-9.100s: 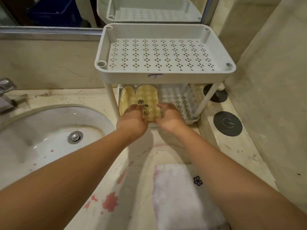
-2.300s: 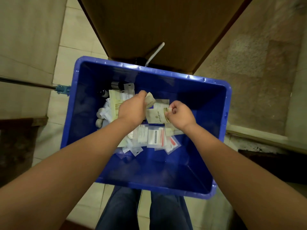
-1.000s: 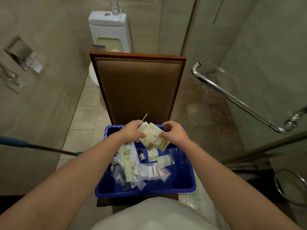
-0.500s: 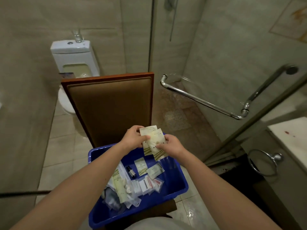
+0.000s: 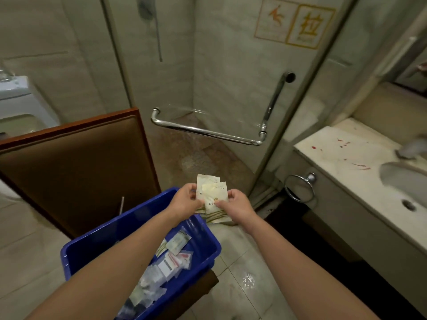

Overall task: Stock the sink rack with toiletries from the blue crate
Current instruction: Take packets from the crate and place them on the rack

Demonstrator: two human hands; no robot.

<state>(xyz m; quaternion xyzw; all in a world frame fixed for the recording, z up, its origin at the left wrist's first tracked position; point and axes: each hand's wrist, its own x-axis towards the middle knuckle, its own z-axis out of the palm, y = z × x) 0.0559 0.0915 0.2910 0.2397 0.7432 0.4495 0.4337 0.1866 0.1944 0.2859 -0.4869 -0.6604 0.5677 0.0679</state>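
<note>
Two pale sachets [image 5: 213, 195], overlapped, are held upright in the air between both hands, just past the far right corner of the crate [image 5: 129, 222]. The left hand [image 5: 184, 202] pinches their left edge with curled fingers; the right hand [image 5: 238, 204] pinches the lower right of the front sachet.

Below them lies a tiled floor [image 5: 242, 273], wet in patches. Ahead stands a glass shower door [image 5: 231, 77] with a chrome handle [image 5: 208, 132] and a gold-lettered sign [image 5: 295, 24]. At the right, a stone counter [image 5: 342, 162] with red stains carries a sink [image 5: 406, 188]; a towel ring [image 5: 299, 188] hangs on its front.

The blue crate sits on a chair, in front of its brown padded back [image 5: 76, 172]. Inside lies a loose heap of small packets [image 5: 171, 262], partly hidden by the left forearm.

A toilet [image 5: 20, 112] stands behind the chair at the far left.
</note>
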